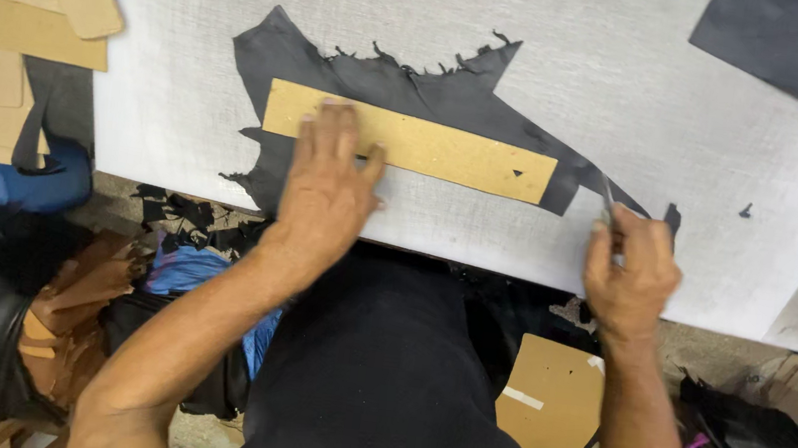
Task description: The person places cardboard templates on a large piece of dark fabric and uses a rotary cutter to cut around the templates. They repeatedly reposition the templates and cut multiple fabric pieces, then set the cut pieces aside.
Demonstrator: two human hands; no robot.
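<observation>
Fingers of the left hand (329,181) lay spread flat on the cardboard template (408,141), its long axis running nine to three over dark leather (375,79); the right hand (629,270), at its three-o'clock end, pinched a thin blade (608,196).

White textured cutting board (637,71): ragged dark grey leather piece (385,82) beneath long rectangular tan cardboard template (447,154). Left hand (328,191) flat on template. Right hand (630,265) grips thin metal blade (608,196) at leather's right tip. Stacked tan patterns (14,0) upper left.
</observation>
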